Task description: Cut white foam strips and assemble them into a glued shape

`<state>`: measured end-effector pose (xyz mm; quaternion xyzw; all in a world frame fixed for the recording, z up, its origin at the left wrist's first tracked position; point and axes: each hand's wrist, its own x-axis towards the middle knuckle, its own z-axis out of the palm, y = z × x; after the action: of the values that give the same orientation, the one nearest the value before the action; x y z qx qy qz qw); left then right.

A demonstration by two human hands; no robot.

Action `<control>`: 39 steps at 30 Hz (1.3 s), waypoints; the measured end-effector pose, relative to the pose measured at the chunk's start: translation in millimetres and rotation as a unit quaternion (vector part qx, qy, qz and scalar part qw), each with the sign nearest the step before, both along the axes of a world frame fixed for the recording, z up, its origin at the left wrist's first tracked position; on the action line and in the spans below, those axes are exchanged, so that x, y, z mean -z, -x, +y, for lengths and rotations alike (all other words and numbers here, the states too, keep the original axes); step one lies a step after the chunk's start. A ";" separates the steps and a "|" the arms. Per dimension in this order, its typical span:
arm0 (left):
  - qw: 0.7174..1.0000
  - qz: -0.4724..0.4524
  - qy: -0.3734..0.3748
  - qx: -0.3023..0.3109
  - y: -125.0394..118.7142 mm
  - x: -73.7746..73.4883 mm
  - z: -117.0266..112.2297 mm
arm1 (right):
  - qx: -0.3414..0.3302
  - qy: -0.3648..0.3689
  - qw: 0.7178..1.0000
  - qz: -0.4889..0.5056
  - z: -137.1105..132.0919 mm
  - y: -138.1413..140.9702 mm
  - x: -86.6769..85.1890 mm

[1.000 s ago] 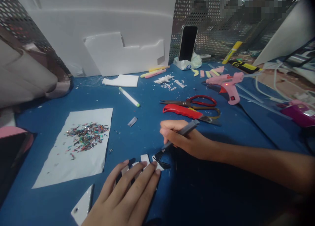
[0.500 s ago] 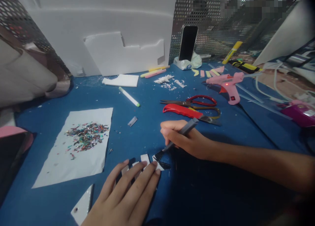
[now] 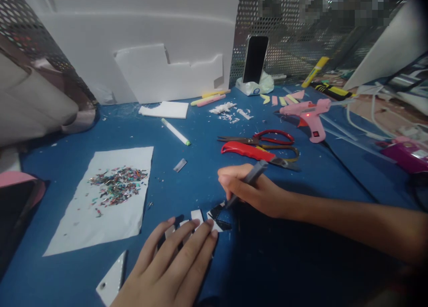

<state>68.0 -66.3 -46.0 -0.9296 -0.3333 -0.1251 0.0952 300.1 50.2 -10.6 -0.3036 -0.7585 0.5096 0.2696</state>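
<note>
My right hand (image 3: 249,188) is closed round a grey pen-like craft knife (image 3: 249,180), its tip resting on a small white piece with black marks (image 3: 216,217) on the blue table (image 3: 200,173). My left hand (image 3: 170,262) lies flat with fingers stretched out, fingertips pressing on small white pieces (image 3: 196,215) just left of the tip. A white triangular piece with a hole (image 3: 112,280) lies beside my left hand.
A white sheet with colourful scraps (image 3: 107,195) lies at left. Red scissors (image 3: 267,138), a red cutter (image 3: 249,151), a pink glue gun (image 3: 309,115), a white marker (image 3: 175,131), foam boards (image 3: 167,72) and a propped phone (image 3: 256,59) lie beyond.
The grey knife in my right hand has tilted slightly, its tip shifting a little over the small piece. My left hand has stayed put.
</note>
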 end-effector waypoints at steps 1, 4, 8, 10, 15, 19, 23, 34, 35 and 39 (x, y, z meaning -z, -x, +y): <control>1.000 -0.001 0.001 0.000 -0.2 0.0 -0.1 | -0.004 0.001 1.000 0.001 -0.1 0.0 -0.3; 1.000 -0.003 0.000 0.000 -0.7 0.1 -0.2 | 0.007 0.003 1.000 0.004 0.0 -0.3 0.0; 1.000 -0.007 -0.003 0.002 -0.8 1.0 -0.1 | 0.001 0.003 1.000 0.003 0.6 -0.6 1.6; 1.000 -0.008 -0.001 0.004 -0.7 1.1 0.2 | 0.000 0.001 1.000 0.007 1.0 -0.2 2.3; 1.000 -0.007 0.000 0.002 -0.7 -1.4 1.3 | 0.004 -0.005 1.000 -0.001 1.5 0.1 2.7; 1.000 -0.012 0.005 0.006 -1.3 -3.7 2.0 | 0.012 -0.004 1.000 -0.006 1.2 0.2 1.6; 1.000 -0.016 0.005 0.006 -1.5 -3.8 2.0 | 0.007 -0.003 1.000 -0.010 1.0 1.3 1.2; 1.000 -0.021 0.008 0.003 -3.0 -3.2 1.9 | 0.015 -0.016 1.000 0.005 1.0 -0.5 3.1; 1.000 -0.021 0.009 0.003 -3.0 -3.1 1.9 | 0.018 -0.017 1.000 0.003 0.9 -0.6 3.1; 1.000 -0.018 0.014 0.004 -2.4 -3.0 1.7 | 0.009 -0.014 1.000 -0.005 0.7 -0.3 3.0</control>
<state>70.4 -64.6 -43.0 -0.9298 -0.3328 -0.1378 0.0754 300.4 50.9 -13.6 -0.3089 -0.7640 0.4953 0.2748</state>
